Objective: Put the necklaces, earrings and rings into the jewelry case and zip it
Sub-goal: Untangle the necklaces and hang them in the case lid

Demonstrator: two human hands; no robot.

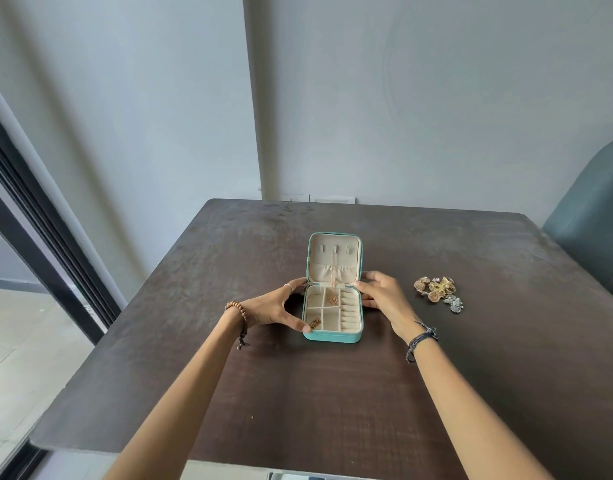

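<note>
Two grips: left hand (273,308), right hand (381,296) hold open jewelry case (332,336) sides, fingers (294,284) spread; keep flat, pile (436,292) sits right of case.

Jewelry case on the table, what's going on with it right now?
A person holds the open teal jewelry case on the dark table with both hands, the left hand gripping its left side and the right hand its right side. A gold necklace hangs from the lid's middle hook, its pendant in a tray compartment. A small gold piece lies in the front-left compartment. A pile of jewelry lies to the right, apart from the case. Nothing is zipped yet.
</note>
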